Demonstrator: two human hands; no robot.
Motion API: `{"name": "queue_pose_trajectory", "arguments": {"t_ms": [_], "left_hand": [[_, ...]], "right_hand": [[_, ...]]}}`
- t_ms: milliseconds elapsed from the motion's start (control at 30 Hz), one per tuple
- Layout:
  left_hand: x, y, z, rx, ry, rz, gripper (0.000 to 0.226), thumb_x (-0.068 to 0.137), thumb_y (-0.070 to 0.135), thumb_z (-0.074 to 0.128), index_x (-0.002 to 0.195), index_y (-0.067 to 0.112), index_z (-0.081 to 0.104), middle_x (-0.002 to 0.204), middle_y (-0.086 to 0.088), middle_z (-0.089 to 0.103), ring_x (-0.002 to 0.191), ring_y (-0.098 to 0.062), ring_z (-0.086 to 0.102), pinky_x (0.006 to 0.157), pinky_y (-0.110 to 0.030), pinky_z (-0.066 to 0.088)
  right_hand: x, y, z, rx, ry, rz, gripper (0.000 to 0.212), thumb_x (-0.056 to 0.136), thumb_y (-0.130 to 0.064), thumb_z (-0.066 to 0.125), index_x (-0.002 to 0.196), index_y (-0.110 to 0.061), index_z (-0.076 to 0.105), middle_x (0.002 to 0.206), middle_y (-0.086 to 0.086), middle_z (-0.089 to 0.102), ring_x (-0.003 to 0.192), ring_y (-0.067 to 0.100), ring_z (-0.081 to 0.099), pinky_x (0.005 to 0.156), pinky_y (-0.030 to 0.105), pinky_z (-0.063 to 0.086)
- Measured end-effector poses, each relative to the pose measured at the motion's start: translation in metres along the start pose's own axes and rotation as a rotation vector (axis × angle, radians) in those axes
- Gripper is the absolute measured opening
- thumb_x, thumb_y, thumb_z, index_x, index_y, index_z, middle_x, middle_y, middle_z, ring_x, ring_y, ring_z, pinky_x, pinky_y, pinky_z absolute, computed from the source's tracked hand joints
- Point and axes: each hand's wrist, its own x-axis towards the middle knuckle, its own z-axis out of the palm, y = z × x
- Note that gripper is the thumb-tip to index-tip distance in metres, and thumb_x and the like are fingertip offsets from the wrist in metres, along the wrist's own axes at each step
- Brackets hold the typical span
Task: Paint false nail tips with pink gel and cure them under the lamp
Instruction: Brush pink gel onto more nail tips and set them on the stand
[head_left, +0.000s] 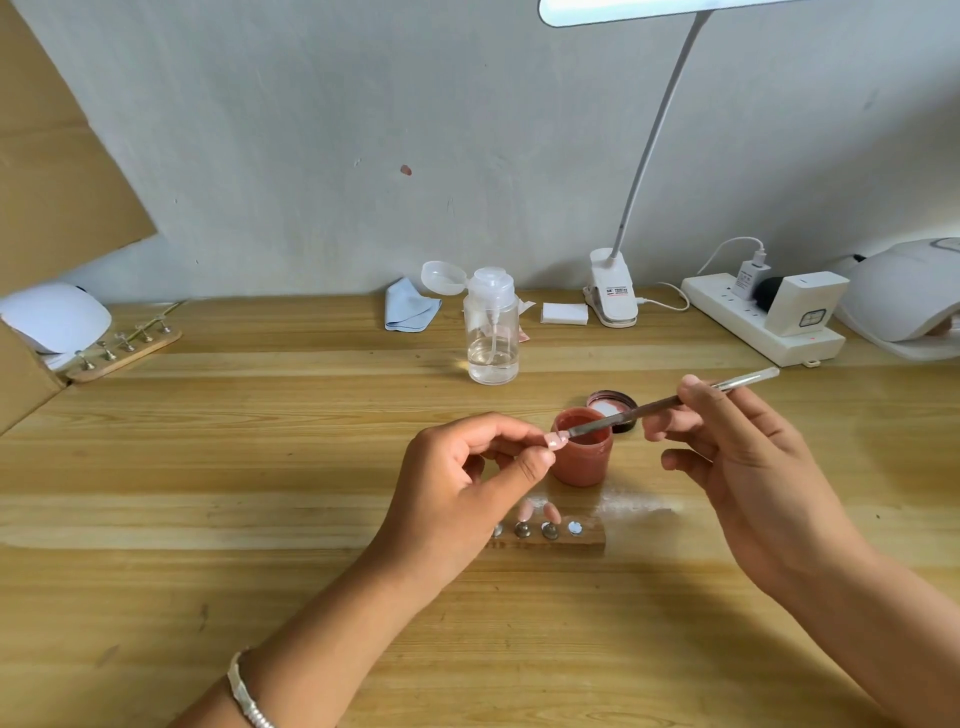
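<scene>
My left hand (467, 478) pinches a small nail tip (557, 441) between thumb and forefinger, just left of the open pink gel jar (582, 460). My right hand (737, 457) holds a thin metal-handled brush (675, 401) whose bristle end touches the nail tip over the jar's mouth. Below the jar lies a wooden holder (566, 538) with metal studs, two of them carrying pink tips (540, 512); my left hand hides its left part. The jar's dark lid (615, 405) rests behind the jar. A white curing lamp (904, 296) sits at the far right.
A clear pump bottle (492, 332) stands behind the jar, with a blue cloth (410, 310) and white pads (564, 314) near the wall. A clip desk lamp (613, 296) and power strip (763, 325) occupy the back right. A second holder (124, 351) and another white lamp (54, 317) lie at the left.
</scene>
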Motion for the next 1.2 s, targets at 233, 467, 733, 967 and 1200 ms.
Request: {"name": "queue_pose_trajectory", "arguments": {"t_ms": [233,467,733,967,1200], "left_hand": [[-0.0005,0.0025,0.0004,-0.05,-0.003,-0.024,0.011,0.088,0.013,0.074,0.092,0.023,0.077,0.087,-0.003,0.076,0.055,-0.014,0.062,0.049,-0.022,0.045],[0.0,0.0034,0.0004,-0.07,-0.002,-0.041,0.011,0.087,0.016,0.074,0.092,0.025,0.077,0.09,0.0,0.077,0.06,-0.016,0.065,0.048,-0.018,0.045],[-0.0007,0.0033,0.001,-0.058,-0.004,-0.046,0.011,0.088,0.014,0.074,0.091,0.024,0.076,0.088,-0.001,0.077,0.062,-0.023,0.066,0.05,-0.025,0.048],[-0.0001,0.0032,0.0008,-0.052,-0.01,-0.036,0.012,0.088,0.015,0.074,0.092,0.025,0.077,0.089,-0.001,0.077,0.059,-0.026,0.066,0.049,-0.024,0.05],[-0.0002,0.0016,0.0008,-0.066,-0.02,-0.04,0.008,0.087,0.009,0.075,0.09,0.017,0.076,0.085,-0.007,0.076,0.052,-0.019,0.063,0.05,-0.018,0.046]], "right_hand": [[0.0018,0.0004,-0.0018,0.036,-0.009,0.007,0.017,0.082,-0.034,0.068,0.08,-0.019,0.063,0.073,0.007,0.07,0.072,0.014,0.065,0.063,0.027,0.047],[0.0018,0.0009,-0.0026,-0.013,0.025,0.004,0.013,0.089,-0.03,0.065,0.08,-0.02,0.064,0.072,0.007,0.071,0.07,0.013,0.065,0.065,0.029,0.045],[-0.0026,0.0016,0.0024,0.015,-0.04,0.0,0.02,0.081,-0.036,0.068,0.081,-0.017,0.063,0.073,0.008,0.07,0.072,0.014,0.065,0.058,0.022,0.05],[0.0027,0.0,-0.0041,0.005,0.044,0.029,0.014,0.092,-0.027,0.064,0.082,-0.018,0.06,0.071,0.006,0.069,0.068,0.013,0.064,0.067,0.031,0.044],[-0.0026,0.0022,0.0041,0.016,-0.04,0.02,0.015,0.083,-0.034,0.068,0.075,-0.022,0.067,0.073,0.008,0.07,0.071,0.014,0.065,0.057,0.022,0.049]]}}
